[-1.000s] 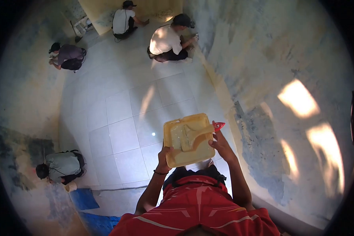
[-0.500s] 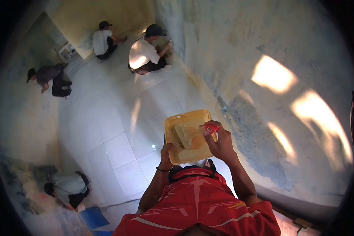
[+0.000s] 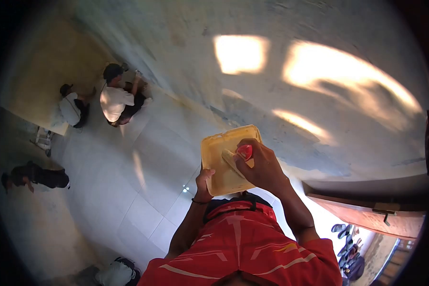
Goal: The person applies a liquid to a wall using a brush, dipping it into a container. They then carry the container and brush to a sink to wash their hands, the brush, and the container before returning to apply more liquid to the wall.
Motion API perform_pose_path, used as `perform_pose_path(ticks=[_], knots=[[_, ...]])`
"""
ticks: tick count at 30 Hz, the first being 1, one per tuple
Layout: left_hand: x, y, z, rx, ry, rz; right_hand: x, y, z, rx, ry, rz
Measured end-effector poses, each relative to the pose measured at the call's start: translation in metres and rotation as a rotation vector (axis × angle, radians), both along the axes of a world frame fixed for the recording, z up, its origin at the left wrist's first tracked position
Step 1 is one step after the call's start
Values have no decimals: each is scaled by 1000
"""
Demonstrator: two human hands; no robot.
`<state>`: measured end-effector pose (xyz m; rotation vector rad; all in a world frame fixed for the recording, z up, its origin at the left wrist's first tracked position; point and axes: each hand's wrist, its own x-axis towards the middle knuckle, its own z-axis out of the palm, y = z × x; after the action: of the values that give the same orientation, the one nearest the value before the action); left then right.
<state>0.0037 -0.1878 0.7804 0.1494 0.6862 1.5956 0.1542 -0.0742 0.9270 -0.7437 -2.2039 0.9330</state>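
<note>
A shallow yellow tray (image 3: 219, 143) is held at waist height in front of the red shirt. My left hand (image 3: 204, 185) grips its left lower edge, with the thumb over the rim. Inside the tray, a wide brush-like tool (image 3: 232, 163) with a red handle (image 3: 244, 152) is tilted against the bottom. My right hand (image 3: 264, 167) is closed round that handle, over the tray's right side. Whether the tool's lower edge touches the tray bottom is hard to tell.
Two people (image 3: 115, 102) (image 3: 71, 108) crouch by the walls at upper left. Another person (image 3: 40, 176) is at far left, and one (image 3: 117, 274) at the bottom. A patchy wall (image 3: 186, 57) rises ahead; an open door (image 3: 367, 214) and several shoes (image 3: 349, 250) are at lower right.
The view has turned right, so the people appear farther left and the door and shoes have come into sight. The tool has tilted and turned in the tray, with my right hand farther over it.
</note>
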Motion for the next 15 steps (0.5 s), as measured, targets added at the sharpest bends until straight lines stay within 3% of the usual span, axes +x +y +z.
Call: perform_pose_path(ticks=[5, 10, 15], knots=[[34, 19, -3, 8, -116, -39, 41, 16, 13, -29, 31, -19], [39, 35, 14, 17, -7, -83, 56, 21, 18, -136, 173, -73], [27, 45, 9, 0, -61, -114, 51, 20, 11, -100, 242, -128]])
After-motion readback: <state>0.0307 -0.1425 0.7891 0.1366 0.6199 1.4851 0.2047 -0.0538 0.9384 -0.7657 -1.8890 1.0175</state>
